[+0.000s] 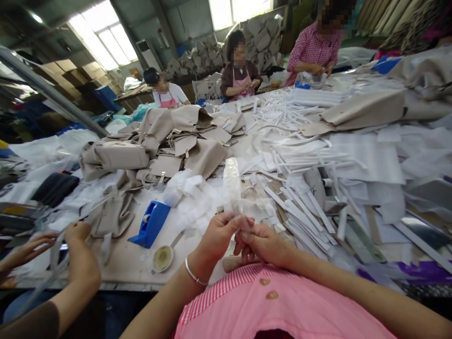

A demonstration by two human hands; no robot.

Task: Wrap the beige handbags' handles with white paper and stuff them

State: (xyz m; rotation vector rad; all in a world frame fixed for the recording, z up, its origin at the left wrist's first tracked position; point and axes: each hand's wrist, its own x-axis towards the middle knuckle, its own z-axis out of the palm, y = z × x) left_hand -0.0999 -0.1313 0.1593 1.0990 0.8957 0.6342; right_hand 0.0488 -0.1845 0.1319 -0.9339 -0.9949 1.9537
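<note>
Close to my apron, a thin translucent white strip (232, 181) stands up from my fingers, its lower end narrowed between them. My left hand (219, 238) pinches that strip low down; a silver bangle is on the wrist. Beside it, my right hand (264, 242) has its fingers closed at the same lower end, touching or nearly touching the left fingertips. Partly under my hands lies a beige piece (235, 263) whose kind I cannot make out. Crumpled white wrapping (190, 195) is heaped just beyond my left hand.
A blue tape dispenser (151, 223) and a tape roll (163, 259) lie to the left. Beige bags (176, 136) are piled beyond. White strips (303, 216) and foam sheets (367, 160) cover the right. A co-worker's hands (77, 233) work at far left; several people stand or sit across the table.
</note>
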